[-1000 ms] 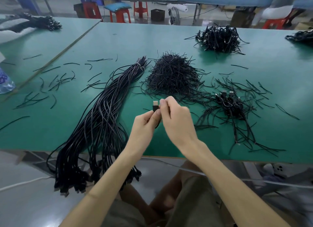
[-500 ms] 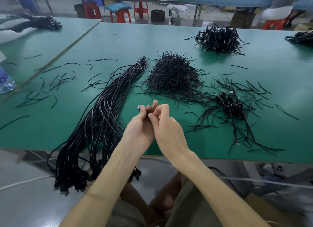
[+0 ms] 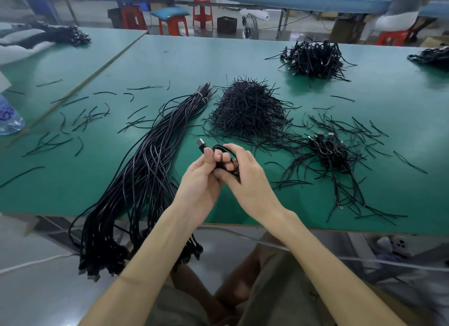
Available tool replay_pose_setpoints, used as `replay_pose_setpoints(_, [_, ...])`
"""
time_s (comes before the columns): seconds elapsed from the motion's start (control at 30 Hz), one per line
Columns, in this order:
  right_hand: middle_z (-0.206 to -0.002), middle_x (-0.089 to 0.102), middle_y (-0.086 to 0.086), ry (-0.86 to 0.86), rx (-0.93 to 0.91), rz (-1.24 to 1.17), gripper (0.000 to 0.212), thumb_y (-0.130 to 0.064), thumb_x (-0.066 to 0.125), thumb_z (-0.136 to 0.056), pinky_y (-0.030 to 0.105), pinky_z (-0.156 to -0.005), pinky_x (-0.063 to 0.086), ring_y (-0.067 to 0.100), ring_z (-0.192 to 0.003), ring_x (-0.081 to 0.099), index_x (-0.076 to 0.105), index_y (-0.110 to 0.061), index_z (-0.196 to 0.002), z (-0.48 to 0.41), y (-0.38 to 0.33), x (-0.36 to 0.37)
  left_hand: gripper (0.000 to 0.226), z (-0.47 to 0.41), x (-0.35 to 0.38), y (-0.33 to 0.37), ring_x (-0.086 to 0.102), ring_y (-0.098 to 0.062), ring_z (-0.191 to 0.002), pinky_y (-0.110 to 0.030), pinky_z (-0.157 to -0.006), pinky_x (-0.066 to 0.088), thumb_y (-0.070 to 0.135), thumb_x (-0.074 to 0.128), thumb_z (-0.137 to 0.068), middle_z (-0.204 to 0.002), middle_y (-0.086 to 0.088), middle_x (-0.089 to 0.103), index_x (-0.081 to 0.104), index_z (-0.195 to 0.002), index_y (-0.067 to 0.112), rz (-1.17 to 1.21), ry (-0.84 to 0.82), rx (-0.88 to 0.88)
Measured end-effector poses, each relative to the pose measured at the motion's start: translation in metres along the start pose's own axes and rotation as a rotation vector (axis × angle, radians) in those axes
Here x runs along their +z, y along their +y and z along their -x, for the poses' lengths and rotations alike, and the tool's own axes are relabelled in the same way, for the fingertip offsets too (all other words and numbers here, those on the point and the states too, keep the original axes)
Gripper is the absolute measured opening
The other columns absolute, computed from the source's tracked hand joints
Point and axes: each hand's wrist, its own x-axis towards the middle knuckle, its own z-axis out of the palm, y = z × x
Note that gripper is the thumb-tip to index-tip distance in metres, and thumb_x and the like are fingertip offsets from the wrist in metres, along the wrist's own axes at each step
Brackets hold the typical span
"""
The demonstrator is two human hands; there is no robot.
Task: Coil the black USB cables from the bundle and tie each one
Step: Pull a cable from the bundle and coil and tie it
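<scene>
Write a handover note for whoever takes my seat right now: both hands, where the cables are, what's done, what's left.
Left hand: pinches one cable just below its plug, which sticks up.
Right hand: fingers curled round that cable's loop; coil not yet tied.
Bundle: left of the hands on the green table, near ends hanging over the front edge.
Ties: heap beyond the hands.
Done: a small heap of coiled cables on the right.
Left: finish and tie this coil, then work through the bundle.
</scene>
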Motion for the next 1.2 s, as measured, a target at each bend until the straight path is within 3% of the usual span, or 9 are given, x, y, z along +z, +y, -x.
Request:
replay_pose_setpoints(0.17, [-0.118, 0.048, -0.003, -0.066, 0.026, -0.048, 0.054, -0.032, 0.069, -0.096, 0.020, -0.101, 0.041, 0.007, -0.110, 0.052, 0.048, -0.023, -0.145, 0.001, 0.000, -0.005, 0.030, 0.004, 0.000, -0.003, 0.062, -0.015, -0.082, -0.027, -0.080, 0.057, 0.035, 0.049, -0.099, -0.091, -0.004, 0.065, 0.061, -0.085, 0.011, -0.008, -0.027, -0.012])
replay_pose_setpoints(0.33, [-0.110, 0.046, -0.003, -0.102, 0.055, -0.001, 0.051, -0.033, 0.067, -0.097, 0.033, -0.102, 0.046, 0.012, -0.107, 0.056, 0.049, -0.027, -0.144, 0.004, 0.002, -0.009, 0.030, 0.006, -0.004, -0.002, 0.068, -0.019, -0.089, -0.029, -0.084, 0.057, 0.032, 0.048, -0.100, -0.092, -0.009, 0.070, 0.061, -0.090, 0.008, -0.113, -0.052, -0.047])
replay_pose_setpoints(0.43, [-0.107, 0.042, -0.002, -0.129, 0.034, 0.133, 0.053, -0.039, 0.062, -0.099, 0.040, -0.095, 0.049, 0.015, -0.096, 0.055, 0.045, -0.025, -0.147, 0.004, 0.004, -0.013, 0.029, 0.007, -0.011, 0.001, 0.068, -0.020, -0.093, -0.028, -0.085, 0.056, 0.034, 0.052, -0.099, -0.096, -0.008, 0.071, 0.066, -0.091, 0.009, -0.300, -0.047, -0.045])
replay_pose_setpoints(0.53, [-0.103, 0.039, -0.002, -0.156, 0.001, 0.256, 0.054, -0.047, 0.057, -0.099, 0.041, -0.085, 0.050, 0.020, -0.085, 0.053, 0.044, -0.024, -0.147, 0.004, 0.004, -0.018, 0.029, 0.008, -0.019, 0.007, 0.063, -0.016, -0.084, -0.026, -0.079, 0.052, 0.041, 0.060, -0.095, -0.085, -0.001, 0.068, 0.075, -0.088, 0.017, -0.490, 0.015, -0.054])
replay_pose_setpoints(0.63, [-0.100, 0.039, -0.001, -0.195, -0.032, 0.302, 0.048, -0.047, 0.055, -0.100, 0.043, -0.078, 0.050, 0.022, -0.077, 0.053, 0.049, -0.019, -0.137, 0.005, 0.003, -0.020, 0.027, 0.007, -0.025, 0.012, 0.062, -0.015, -0.082, -0.025, -0.074, 0.053, 0.041, 0.065, -0.092, -0.084, -0.005, 0.068, 0.080, -0.090, 0.019, -0.542, 0.029, -0.091])
replay_pose_setpoints(0.73, [-0.103, 0.039, -0.001, -0.196, -0.065, 0.384, 0.048, -0.043, 0.053, -0.101, 0.041, -0.072, 0.049, 0.022, -0.072, 0.050, 0.049, -0.012, -0.138, 0.005, 0.003, -0.021, 0.030, 0.007, -0.028, 0.015, 0.069, -0.015, -0.082, -0.023, -0.071, 0.056, 0.038, 0.072, -0.089, -0.091, -0.008, 0.075, 0.079, -0.099, 0.011, -0.584, 0.068, -0.085])
replay_pose_setpoints(0.87, [-0.103, 0.040, 0.000, -0.207, -0.165, 0.571, 0.040, -0.037, 0.047, -0.104, 0.041, -0.064, 0.051, 0.017, -0.066, 0.039, 0.053, -0.009, -0.131, 0.009, 0.005, -0.021, 0.042, 0.005, -0.029, 0.021, 0.074, -0.019, -0.079, -0.024, -0.067, 0.058, 0.026, 0.080, -0.086, -0.093, -0.014, 0.079, 0.065, -0.114, -0.002, -0.630, 0.143, -0.073])
replay_pose_setpoints(1.03, [-0.097, 0.042, 0.000, -0.231, -0.242, 0.661, 0.026, -0.029, 0.044, -0.108, 0.035, -0.053, 0.043, 0.014, -0.071, 0.037, 0.060, -0.008, -0.109, 0.015, 0.010, -0.016, 0.023, 0.002, -0.032, 0.031, 0.075, -0.018, -0.079, -0.023, -0.066, 0.057, 0.026, 0.076, -0.091, -0.089, -0.009, 0.079, 0.073, -0.103, 0.006, -0.872, 0.013, -0.104])
replay_pose_setpoints(1.2, [-0.098, 0.046, 0.002, -0.310, -0.281, 0.708, 0.006, -0.012, 0.051, -0.104, 0.031, -0.051, 0.037, 0.017, -0.077, 0.046, 0.055, -0.010, -0.099, 0.020, 0.013, -0.017, 0.023, -0.002, -0.033, 0.046, 0.070, -0.012, -0.069, -0.021, -0.056, 0.050, 0.035, 0.065, -0.099, -0.083, -0.002, 0.078, 0.072, -0.101, 0.013, -1.244, -0.224, -0.219])
